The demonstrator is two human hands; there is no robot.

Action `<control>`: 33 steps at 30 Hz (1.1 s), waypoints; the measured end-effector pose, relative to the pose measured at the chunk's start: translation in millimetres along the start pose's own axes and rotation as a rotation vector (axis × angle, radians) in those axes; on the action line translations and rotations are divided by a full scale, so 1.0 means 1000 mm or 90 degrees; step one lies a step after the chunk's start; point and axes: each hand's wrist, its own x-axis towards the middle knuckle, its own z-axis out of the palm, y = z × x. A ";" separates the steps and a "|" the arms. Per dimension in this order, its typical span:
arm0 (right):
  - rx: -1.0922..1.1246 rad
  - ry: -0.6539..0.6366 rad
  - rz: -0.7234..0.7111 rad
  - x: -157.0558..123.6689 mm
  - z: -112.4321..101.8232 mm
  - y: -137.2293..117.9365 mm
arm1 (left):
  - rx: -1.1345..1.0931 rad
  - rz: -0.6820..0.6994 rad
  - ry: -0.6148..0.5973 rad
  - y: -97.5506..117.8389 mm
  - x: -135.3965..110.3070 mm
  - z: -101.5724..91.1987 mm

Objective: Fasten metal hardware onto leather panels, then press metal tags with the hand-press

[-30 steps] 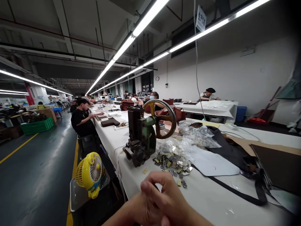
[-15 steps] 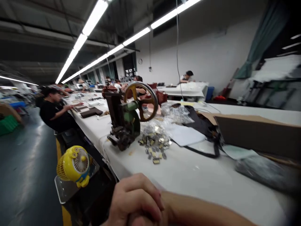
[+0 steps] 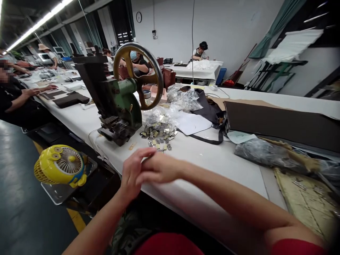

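My left hand (image 3: pixel 130 173) and my right hand (image 3: pixel 159 168) meet just over the white-covered table's edge (image 3: pixel 186 191), touching each other with fingers closed. Neither shows anything in its grip. Nearest to them lies a heap of small metal pieces (image 3: pixel 158 132), just beyond my fingertips, with a clear plastic bag (image 3: pixel 159 117) behind it. A small brass-coloured strip (image 3: pixel 131 146) lies on the cloth. Left of the heap stands a green cast-iron hand press (image 3: pixel 119 95) with a large brass handwheel (image 3: pixel 138 74).
A yellow desk fan (image 3: pixel 61 165) sits on a tray below the table's left side. Dark fabric, a brown board and a plastic-wrapped bundle lie to the right. A co-worker's hands (image 3: pixel 34 91) rest on dark leather pieces along the table's far side.
The view has swung right and upward. My hands have risen from the bottom of the picture to the table edge, with both forearms now showing. The press and metal heap have not visibly moved.
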 end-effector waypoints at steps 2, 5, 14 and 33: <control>-0.264 0.035 0.046 0.011 -0.038 0.020 | 0.061 -0.076 0.100 -0.035 0.012 0.006; -0.639 0.062 0.145 0.011 -0.077 0.053 | 0.058 -0.172 0.127 -0.075 0.014 0.012; -0.331 0.109 0.099 0.005 -0.076 0.072 | -0.102 -0.223 0.012 -0.091 0.032 0.043; -0.147 0.059 0.123 0.084 -0.020 0.092 | 0.397 0.141 0.415 -0.139 0.087 -0.100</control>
